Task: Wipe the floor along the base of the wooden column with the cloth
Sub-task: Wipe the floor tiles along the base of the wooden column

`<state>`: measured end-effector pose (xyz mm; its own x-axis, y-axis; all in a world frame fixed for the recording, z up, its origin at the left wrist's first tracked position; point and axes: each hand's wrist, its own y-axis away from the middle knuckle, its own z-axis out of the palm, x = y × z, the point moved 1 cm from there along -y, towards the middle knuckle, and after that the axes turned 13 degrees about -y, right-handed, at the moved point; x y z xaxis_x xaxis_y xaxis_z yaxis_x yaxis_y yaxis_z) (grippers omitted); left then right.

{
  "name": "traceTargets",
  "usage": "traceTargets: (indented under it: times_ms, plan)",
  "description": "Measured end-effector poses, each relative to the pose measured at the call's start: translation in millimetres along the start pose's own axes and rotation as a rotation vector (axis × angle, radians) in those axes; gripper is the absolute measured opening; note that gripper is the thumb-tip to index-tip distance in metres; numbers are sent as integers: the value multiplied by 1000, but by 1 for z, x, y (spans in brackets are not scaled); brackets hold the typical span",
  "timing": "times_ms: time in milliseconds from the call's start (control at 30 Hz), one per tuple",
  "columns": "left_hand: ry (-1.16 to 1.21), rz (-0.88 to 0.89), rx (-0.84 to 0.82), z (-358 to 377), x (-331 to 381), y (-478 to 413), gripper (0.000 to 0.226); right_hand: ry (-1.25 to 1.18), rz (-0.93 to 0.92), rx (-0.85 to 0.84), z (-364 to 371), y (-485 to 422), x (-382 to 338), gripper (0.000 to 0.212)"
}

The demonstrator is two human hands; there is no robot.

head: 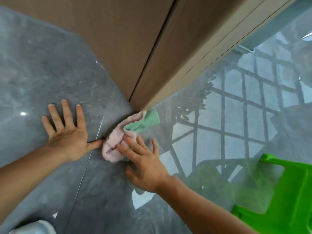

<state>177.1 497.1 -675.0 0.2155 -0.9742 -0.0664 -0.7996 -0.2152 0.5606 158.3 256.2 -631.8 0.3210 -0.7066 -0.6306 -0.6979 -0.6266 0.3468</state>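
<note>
A crumpled pink and green cloth (pixel 118 141) lies on the glossy grey floor (pixel 42 73), its green end touching the corner at the base of the wooden column (pixel 135 39). My right hand (pixel 145 162) presses flat on the cloth's near end with the fingers spread over the pink part. My left hand (pixel 67 130) rests palm down on the floor to the left of the cloth, fingers splayed, its thumb tip touching the cloth's edge.
A bright green plastic stool (pixel 283 196) stands at the lower right. The floor to the right of the column reflects a window grid and leaves. A pale rounded object (pixel 33 227) shows at the bottom left edge.
</note>
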Motion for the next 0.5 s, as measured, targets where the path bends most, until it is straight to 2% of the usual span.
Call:
traceTargets:
  times_ms: [67,133,233,267,300,400,500]
  plan:
    - [2,-4,-3,-2,-1,2,141,-148,47,152,-4,-6,-8,62]
    - [58,-17,86,-3,-2,9,129,-276,191,426,-17,-15,-6,57]
    - [236,79,412,-6,7,32,76,-566,353,707,-25,-35,-12,63]
    - [327,141,470,-7,15,37,67,-642,395,755,-21,-41,-17,66]
    - [447,196,459,-11,25,41,62,-681,431,780,-16,-47,-23,67]
    - [784,192,226,-22,58,39,65,-814,518,788,0,-54,-33,61]
    - [1298,-2,-215,-30,71,39,56,-1244,690,687,-4,-47,-38,54]
